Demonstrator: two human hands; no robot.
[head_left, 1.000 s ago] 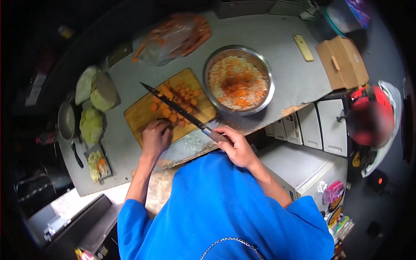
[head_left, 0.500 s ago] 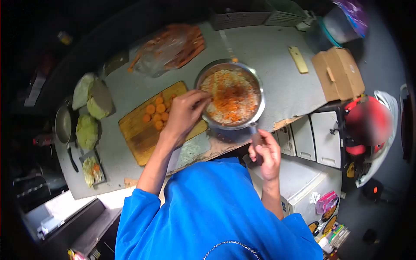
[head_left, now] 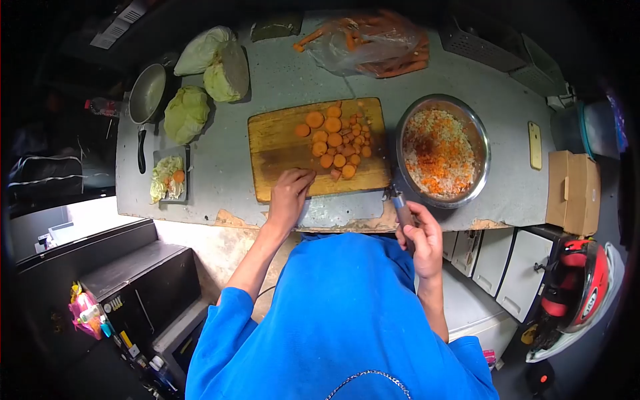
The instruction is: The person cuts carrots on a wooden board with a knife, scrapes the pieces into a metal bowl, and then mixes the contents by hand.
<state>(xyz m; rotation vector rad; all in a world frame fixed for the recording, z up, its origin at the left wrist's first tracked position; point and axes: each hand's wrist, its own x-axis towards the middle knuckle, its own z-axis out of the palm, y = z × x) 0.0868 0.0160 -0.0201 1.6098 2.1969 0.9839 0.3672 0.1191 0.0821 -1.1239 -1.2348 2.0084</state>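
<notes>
My left hand (head_left: 289, 195) rests at the front edge of the wooden cutting board (head_left: 277, 143), fingers curled together. What may be between the fingertips is hidden. Beyond it lie round carrot slices (head_left: 319, 136) and smaller carrot pieces at the right of the pile. In my right hand (head_left: 425, 235) is a knife (head_left: 404, 215) by its brown handle, held at the counter's front edge; its blade hardly shows. Just past the knife stands a steel bowl (head_left: 484, 153) with a pale, finely chopped mix, orange bits and a patch of reddish-brown powder.
Cabbages (head_left: 187, 115), a frying pan (head_left: 147, 93) and a small tray of vegetable scraps (head_left: 168, 179) are on the left. A bag of carrots (head_left: 373, 47) lies behind the board. To the right are a phone (head_left: 535, 145) and a cardboard box (head_left: 575, 193).
My left hand has moved from over the bowl to the board's front edge. The knife stays in my right hand. The view has turned, and the whole board now shows.
</notes>
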